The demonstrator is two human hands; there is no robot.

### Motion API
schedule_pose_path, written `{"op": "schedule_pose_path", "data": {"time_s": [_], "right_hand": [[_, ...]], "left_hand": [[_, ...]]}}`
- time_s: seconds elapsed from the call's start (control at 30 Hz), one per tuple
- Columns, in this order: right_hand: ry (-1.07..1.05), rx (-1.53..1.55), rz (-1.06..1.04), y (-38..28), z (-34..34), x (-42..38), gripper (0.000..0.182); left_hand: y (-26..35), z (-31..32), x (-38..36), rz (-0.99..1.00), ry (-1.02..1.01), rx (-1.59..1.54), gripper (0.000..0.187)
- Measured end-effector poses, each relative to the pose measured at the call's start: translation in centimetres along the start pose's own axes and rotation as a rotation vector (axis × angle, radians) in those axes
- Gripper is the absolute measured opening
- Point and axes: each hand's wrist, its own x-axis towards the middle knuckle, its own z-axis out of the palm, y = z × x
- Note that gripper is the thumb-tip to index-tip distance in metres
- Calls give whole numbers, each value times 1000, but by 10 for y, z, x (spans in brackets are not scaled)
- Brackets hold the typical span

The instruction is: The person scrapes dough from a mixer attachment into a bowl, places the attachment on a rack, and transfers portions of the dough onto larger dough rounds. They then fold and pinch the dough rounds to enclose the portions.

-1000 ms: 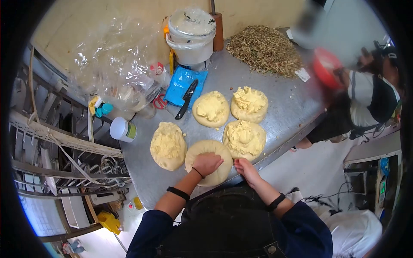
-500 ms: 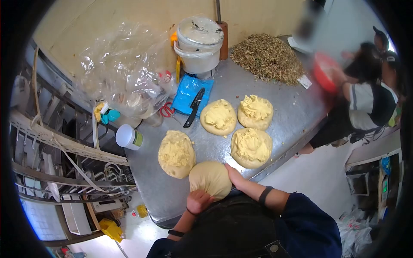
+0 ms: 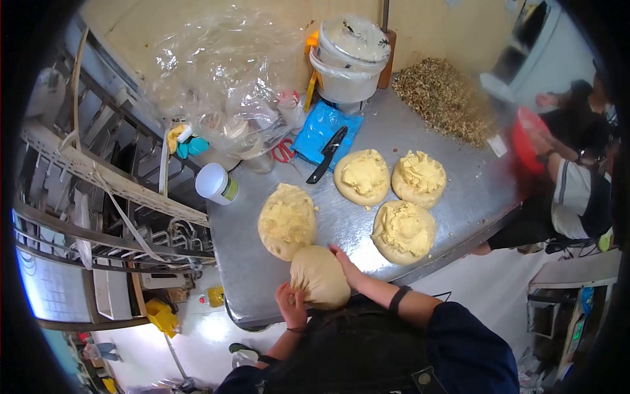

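Note:
A smooth ball of dough [image 3: 323, 279] lies at the near edge of the metal table, its pleats gathered toward the left. My left hand [image 3: 289, 306] is closed, fingers pinching dough at that gathered side. Along the ball's right side my right hand [image 3: 346, 268] lies flat, fingers stretched out against it. Just beyond the ball, almost touching it, is a dough piece topped with a crumbly yellow filling [image 3: 287, 220]. Three similar topped dough pieces stand farther right: one at the back [image 3: 361, 176], one at the far right [image 3: 419, 179] and one nearer me [image 3: 404, 231].
A black knife [image 3: 327, 155] lies on a blue packet [image 3: 323, 133], beside red scissors [image 3: 283, 152]. Behind are white buckets [image 3: 349, 59], clear plastic bags [image 3: 226, 79] and a heap of chopped nuts or seeds [image 3: 443, 98]. A co-worker [image 3: 577, 157] handles a red basin [image 3: 528, 139]. A metal rack [image 3: 111, 190] stands left.
The dough ball has turned, so its pleats face left rather than toward me. My left hand has shifted to its left side with the fingers more visible. The whole view has swung.

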Motion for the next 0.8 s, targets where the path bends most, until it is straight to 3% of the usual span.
{"op": "schedule_pose_path", "data": {"time_s": [0.03, 0.07, 0.1, 0.13, 0.2, 0.23, 0.27, 0.33, 0.47, 0.63, 0.73, 0.8], "right_hand": [[-150, 247, 102, -23, 11, -14, 44], [-300, 496, 203, -37, 19, -22, 48], [-355, 401, 182, -36, 23, -24, 55], [-350, 424, 197, -58, 30, -30, 55], [-525, 70, 24, -97, 38, -40, 66], [-429, -308, -227, -53, 47, -45, 73], [-442, -303, -213, -53, 55, -51, 73], [-598, -586, -128, -70, 77, -68, 73], [-859, -687, -192, -82, 121, -78, 71], [-1021, -721, -210, -104, 146, -75, 63], [-1208, -770, -383, -144, 142, -84, 60], [-1073, -778, -685, -185, 139, -87, 60]], "left_hand": [[-1, 2, -2, 9, -5, 21, 18], [-3, 7, -5, -201, 59, -379, 29], [-5, 4, -9, -422, 126, -773, 41], [0, -3, -8, -434, 122, -748, 41], [7, -10, 0, -533, -197, -1155, 58], [-7, -16, 4, -610, -239, -1297, 71], [-7, -24, 5, -770, -173, -1391, 73], [-12, -29, 4, -755, -120, -1475, 64], [-22, -39, 1, -776, -103, -1542, 63], [-37, -45, -9, -788, -96, -1618, 61], [-45, -48, -8, -778, -106, -1661, 60], [-49, -50, -6, -767, -125, -1686, 60]]}}
